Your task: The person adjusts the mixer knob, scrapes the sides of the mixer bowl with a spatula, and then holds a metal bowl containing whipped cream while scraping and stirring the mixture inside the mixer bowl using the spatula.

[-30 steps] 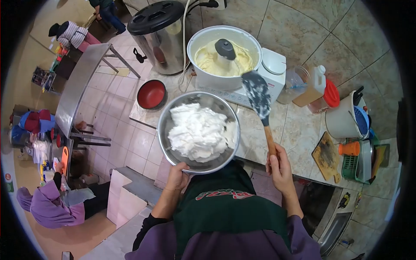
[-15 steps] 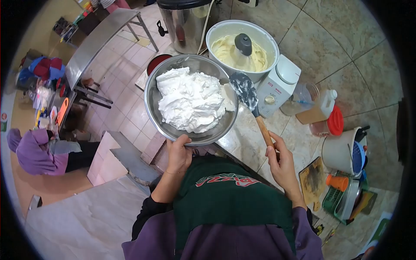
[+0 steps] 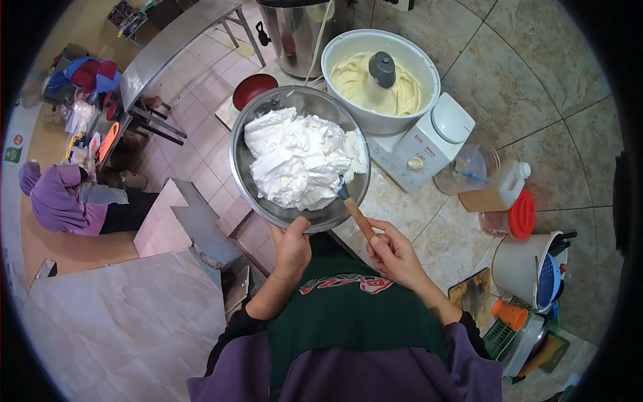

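Observation:
My left hand (image 3: 292, 249) grips the near rim of a steel mixing bowl (image 3: 242, 175), thumb over the edge. Thick white whipped cream (image 3: 298, 157) is heaped inside. My right hand (image 3: 392, 253) is closed around the wooden handle of a spatula (image 3: 360, 220). The spatula's dark blade is sunk into the right side of the cream, mostly hidden. Just beyond the bowl stands a stand mixer (image 3: 423, 153), its white mixer bowl (image 3: 324, 70) holding pale yellow batter (image 3: 405, 90) around a grey centre post.
A steel urn (image 3: 301, 40) and a red dish (image 3: 254, 90) stand behind the bowl. Right of the mixer are a plastic jug (image 3: 512, 184), a red-lidded tub (image 3: 521, 214), a utensil bucket (image 3: 512, 264) and a cutting board (image 3: 471, 295). Another person (image 3: 63, 201) works at far left.
The spatula has moved left and down from beside the mixer bowl into the cream. My right hand has shifted left with it, closer to the steel bowl, which my left hand still holds.

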The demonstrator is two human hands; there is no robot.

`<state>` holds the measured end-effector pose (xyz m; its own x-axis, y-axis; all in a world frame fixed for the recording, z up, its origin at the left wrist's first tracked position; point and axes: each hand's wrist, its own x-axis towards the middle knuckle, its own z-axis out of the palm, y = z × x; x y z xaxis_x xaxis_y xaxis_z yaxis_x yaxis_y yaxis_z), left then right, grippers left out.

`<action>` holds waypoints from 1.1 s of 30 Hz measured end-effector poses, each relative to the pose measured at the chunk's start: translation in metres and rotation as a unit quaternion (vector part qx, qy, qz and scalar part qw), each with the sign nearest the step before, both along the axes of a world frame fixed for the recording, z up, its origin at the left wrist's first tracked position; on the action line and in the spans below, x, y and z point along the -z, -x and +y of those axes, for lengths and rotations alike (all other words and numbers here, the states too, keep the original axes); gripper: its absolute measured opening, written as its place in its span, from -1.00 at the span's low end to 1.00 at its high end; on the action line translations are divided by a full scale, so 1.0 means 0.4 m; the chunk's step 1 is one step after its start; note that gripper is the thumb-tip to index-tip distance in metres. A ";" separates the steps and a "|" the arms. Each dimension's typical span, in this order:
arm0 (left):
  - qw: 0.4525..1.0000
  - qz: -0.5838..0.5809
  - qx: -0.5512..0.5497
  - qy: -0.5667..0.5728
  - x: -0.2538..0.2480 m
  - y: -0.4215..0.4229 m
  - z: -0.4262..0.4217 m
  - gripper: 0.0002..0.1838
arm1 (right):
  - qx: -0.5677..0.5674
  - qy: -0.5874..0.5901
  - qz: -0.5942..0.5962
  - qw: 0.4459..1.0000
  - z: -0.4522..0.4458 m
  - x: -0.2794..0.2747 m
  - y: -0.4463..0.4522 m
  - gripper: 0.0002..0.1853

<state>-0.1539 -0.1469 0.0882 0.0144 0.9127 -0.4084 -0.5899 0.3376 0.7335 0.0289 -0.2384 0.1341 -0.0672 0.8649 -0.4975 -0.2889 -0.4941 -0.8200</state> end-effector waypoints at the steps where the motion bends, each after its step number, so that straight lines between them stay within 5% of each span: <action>1: 1.000 -0.003 -0.003 -0.002 0.001 0.000 0.003 -0.22 | 0.004 -0.011 -0.012 1.000 0.004 0.012 0.002 -0.62; 9: 1.000 -0.020 0.010 0.004 0.011 0.007 0.031 -0.24 | 0.012 -0.057 -0.048 0.997 0.052 0.025 -0.010 -0.62; 18: 0.999 -0.021 0.019 0.034 0.033 0.025 0.046 -0.26 | -0.032 0.021 0.046 0.998 0.096 -0.024 -0.041 -0.61; 33: 0.998 0.011 0.042 0.052 0.042 0.036 0.056 -0.49 | 0.029 -0.087 -0.070 0.993 0.147 -0.129 -0.143 -0.63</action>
